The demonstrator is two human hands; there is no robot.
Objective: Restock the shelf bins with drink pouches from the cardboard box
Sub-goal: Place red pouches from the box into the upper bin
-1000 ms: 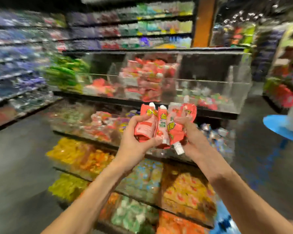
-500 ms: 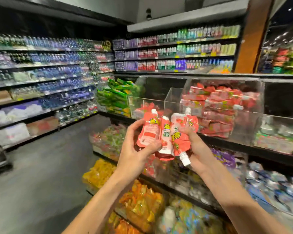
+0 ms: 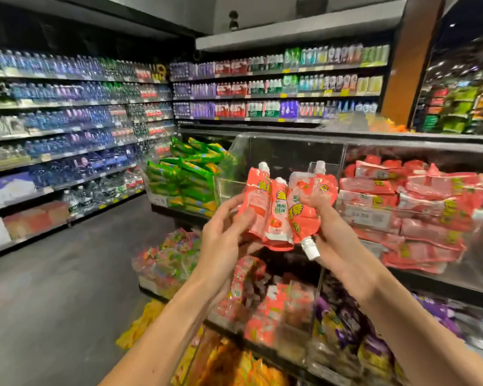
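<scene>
You held a bunch of red drink pouches [image 3: 283,210] between both hands: your left hand [image 3: 225,232] curled its fingers [image 3: 246,218] on the front, your right hand [image 3: 322,215] gripped behind. A clear bin [image 3: 293,151] stood at twelve o'clock, a stocked bin [image 3: 418,210] at three o'clock.

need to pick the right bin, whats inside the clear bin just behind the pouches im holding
The clear bin behind the red pouches looks mostly empty: dark back wall visible through it. Its floor is hidden by the pouches and both hands, left hand, right hand.
</scene>
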